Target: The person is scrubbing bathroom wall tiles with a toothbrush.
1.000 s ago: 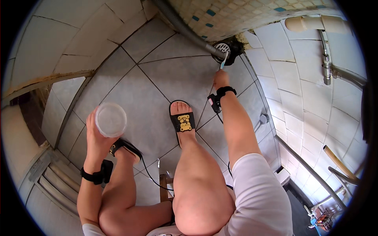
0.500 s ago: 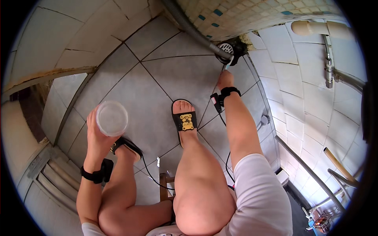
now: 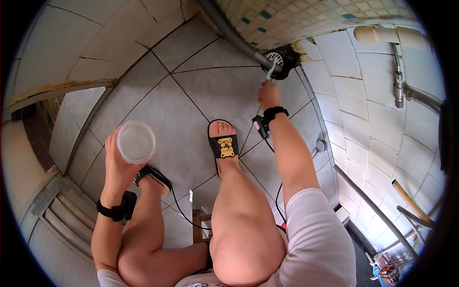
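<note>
Leftmost, the left hand [image 3: 117,155] keeps its grip curled around a clear plastic tub [image 3: 136,142], held above the floor. Past a black sandal [image 3: 225,147], the right hand [image 3: 268,93] grips a slim white-and-blue brush [image 3: 270,74]. Its head has just shifted from the drain grate's [image 3: 273,55] near edge onto the slots, so the brushing seemingly reaches the grate's face now.

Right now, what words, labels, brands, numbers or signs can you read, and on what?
None reads whole.
White shirt: dark lettering, cut off by the lower edge.
Right sandal: yellow bear emblem; any marks too small to read.
Clear round container, left hand: no print visible.
Slim tool, right hand: too small to tell.
</note>
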`<state>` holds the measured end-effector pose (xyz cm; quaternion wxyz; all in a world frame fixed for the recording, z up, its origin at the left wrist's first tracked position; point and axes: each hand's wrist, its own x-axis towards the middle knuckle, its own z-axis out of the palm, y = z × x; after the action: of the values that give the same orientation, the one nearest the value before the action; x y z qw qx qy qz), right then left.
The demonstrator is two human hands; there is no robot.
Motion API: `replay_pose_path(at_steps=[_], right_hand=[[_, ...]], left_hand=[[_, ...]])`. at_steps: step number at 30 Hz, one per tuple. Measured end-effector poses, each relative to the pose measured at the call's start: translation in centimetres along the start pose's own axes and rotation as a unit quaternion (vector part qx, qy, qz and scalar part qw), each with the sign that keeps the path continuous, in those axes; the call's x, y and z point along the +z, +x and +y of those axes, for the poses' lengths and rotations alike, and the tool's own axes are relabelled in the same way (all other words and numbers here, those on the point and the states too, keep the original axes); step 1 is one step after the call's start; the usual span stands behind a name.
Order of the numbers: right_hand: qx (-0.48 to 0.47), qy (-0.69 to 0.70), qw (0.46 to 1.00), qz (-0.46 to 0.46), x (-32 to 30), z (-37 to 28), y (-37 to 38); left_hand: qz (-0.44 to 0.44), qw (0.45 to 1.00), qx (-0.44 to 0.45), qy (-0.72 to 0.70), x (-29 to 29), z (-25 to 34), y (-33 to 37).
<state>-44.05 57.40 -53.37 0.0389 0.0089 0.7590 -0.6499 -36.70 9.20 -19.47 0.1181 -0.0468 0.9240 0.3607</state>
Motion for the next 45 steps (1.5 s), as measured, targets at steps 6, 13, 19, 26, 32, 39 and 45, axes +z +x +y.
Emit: replay_pose_path(at_steps=[6,13,19,26,32,39,45], right_hand=[[0.408,0.168,0.886,0.144,17.9,-20.4,0.8],[0.324,-0.044,0.926,0.191,15.9,-15.3,0.8],[0.179,-0.754,0.63,-0.051,7.9,-5.7,-2.2],[0.14,-0.298,0.942,-0.062,9.5,-4.7,-1.8],[0.108,-0.721,0.65,-0.215,14.7,-12.8,0.2],[0.157,-0.291,0.939,0.092,17.9,-14.1,-0.7],[0.139,-0.724,0.673,0.054,10.5,-7.8,-0.1]], left_hand=[[0.003,0.999,-0.026,0.027,-1.1,-0.4,-0.6],[0.008,1.0,-0.027,0.011,-1.3,-0.4,-0.6],[0.028,0.999,-0.017,0.015,-1.6,-1.4,-1.3],[0.007,0.999,-0.039,0.016,-1.5,-1.7,-1.5],[0.013,1.0,-0.024,0.013,-1.3,-1.1,-0.9],[-0.002,0.999,-0.044,0.008,-1.7,-1.6,-1.4],[0.01,1.0,-0.003,-0.002,-0.4,0.0,-0.3]])
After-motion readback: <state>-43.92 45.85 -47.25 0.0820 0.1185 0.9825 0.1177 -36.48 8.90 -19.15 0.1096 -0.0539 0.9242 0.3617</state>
